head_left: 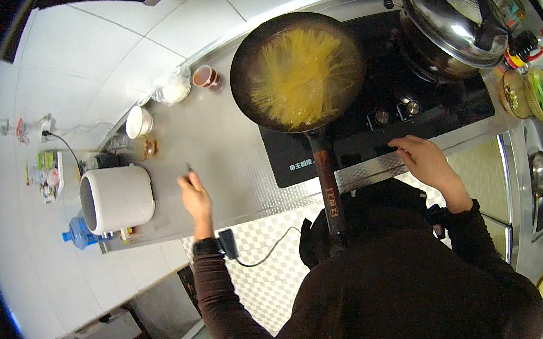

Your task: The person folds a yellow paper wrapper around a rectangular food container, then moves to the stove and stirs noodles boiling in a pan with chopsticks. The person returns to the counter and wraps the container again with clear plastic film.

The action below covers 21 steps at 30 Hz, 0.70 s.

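My left hand rests on the steel counter, closed around a thin dark utensil whose tip pokes out above the fingers. My right hand lies flat on the front edge of the black gas hob, fingers spread, just below the two knobs. Between my hands runs the long handle of a dark wok that sits on the left burner and holds yellow noodles in liquid.
A lidded steel pot stands on the right burner. A white rice cooker, a white bowl, a small cup and a plastic bag sit at the counter's left. Bowls of greens and a sink lie right.
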### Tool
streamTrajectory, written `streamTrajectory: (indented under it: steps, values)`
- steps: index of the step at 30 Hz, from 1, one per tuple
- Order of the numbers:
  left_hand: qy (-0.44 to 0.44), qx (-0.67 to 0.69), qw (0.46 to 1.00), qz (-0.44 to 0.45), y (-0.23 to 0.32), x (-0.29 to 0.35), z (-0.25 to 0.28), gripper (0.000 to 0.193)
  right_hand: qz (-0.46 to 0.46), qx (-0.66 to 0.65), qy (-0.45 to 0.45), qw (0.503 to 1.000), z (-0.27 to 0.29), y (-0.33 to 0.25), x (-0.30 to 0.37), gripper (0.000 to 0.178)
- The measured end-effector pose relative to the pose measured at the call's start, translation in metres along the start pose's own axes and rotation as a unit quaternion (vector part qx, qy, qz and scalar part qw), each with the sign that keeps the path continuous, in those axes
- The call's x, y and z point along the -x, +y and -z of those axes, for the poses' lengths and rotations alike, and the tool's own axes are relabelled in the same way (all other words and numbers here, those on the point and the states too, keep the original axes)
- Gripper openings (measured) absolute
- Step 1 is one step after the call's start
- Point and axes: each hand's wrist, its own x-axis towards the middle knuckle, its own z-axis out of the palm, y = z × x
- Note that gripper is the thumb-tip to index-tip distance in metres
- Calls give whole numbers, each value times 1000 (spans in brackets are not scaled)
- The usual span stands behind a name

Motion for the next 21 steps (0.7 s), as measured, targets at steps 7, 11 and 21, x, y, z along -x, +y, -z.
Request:
streamTrajectory:
  steps: [7,11,21]
  values:
    - [-111,-111,987,-35,-54,71,-91,30,-39,35,45,998,-7,-20,32,24]
    - [-113,154,980,-57,-101,73,-108,36,-67,57,56,995,-34,-30,70,29]
    - [92,-357,929,-23,-72,94,-105,27,-229,49,152,960,-66,-38,211,17]
